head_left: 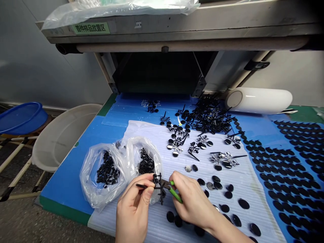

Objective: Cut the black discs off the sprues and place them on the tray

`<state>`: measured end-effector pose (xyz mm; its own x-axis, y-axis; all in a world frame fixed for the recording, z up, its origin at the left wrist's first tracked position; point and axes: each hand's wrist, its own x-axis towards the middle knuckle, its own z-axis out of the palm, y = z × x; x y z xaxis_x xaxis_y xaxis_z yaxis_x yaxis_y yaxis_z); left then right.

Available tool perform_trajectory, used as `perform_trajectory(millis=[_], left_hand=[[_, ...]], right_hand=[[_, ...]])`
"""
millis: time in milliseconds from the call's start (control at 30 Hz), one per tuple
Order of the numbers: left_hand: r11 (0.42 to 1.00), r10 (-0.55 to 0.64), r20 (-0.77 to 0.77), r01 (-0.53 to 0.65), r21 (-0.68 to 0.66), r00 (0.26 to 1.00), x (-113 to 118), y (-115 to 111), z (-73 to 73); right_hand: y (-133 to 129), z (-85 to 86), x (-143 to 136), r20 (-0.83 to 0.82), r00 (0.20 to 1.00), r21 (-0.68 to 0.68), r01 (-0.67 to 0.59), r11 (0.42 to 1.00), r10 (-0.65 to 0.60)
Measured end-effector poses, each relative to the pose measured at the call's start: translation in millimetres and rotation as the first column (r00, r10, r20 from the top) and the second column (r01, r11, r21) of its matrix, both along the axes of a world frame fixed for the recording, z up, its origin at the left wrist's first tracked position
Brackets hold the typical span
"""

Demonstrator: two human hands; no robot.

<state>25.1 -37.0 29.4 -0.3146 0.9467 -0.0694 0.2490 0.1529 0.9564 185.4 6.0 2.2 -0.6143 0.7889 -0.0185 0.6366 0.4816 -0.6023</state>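
Note:
Between the fingertips of my left hand (pixel 136 199) is a black plastic sprue (pixel 161 192) with small parts on its branches. My right hand (pixel 188 199) is closed around green-handled nippers (pixel 175 194), whose jaws meet the sprue's right side. Whether the blades are closed on a branch is too small to tell. Just beyond my left hand stands a clear plastic bag (pixel 156 153) of small black parts. A second clear bag (pixel 88 182) with similar parts sits to its left. Loose black discs (pixel 228 194) lie on the white foam sheet (pixel 177 165) near my right hand.
A heap of black sprues (pixel 210 114) lies at the back, with several single ones in front. Rows of black discs (pixel 278 168) cover the right side. A white cylinder (pixel 265 100) lies behind them. A metal shelf (pixel 177 30) overhangs the back. Left stand a whitish tub (pixel 63 135) and blue basin (pixel 22 118).

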Motion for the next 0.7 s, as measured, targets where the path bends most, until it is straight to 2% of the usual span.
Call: perform_trajectory(millis=[167,367,700], left_hand=[[1.0,-0.003,0.013,0.003,-0.004,1.0,-1.4,1.0,-3.2],[0.996,0.08,0.057,-0.082,0.033,0.995,4.0,-2.8,0.8],[0.996,0.051,0.083,-0.057,0.075,0.995,3.7,-7.4,2.9]], right_hand=[[-0.4,-0.5,-0.8,-0.005,1.0,-0.033,0.001,0.999,-0.001],[0.1,1.2,0.1,-0.011,0.999,-0.061,0.039,0.997,-0.039],[3.6,12.7,-6.1,-0.048,0.999,-0.064,0.013,0.998,-0.016]])
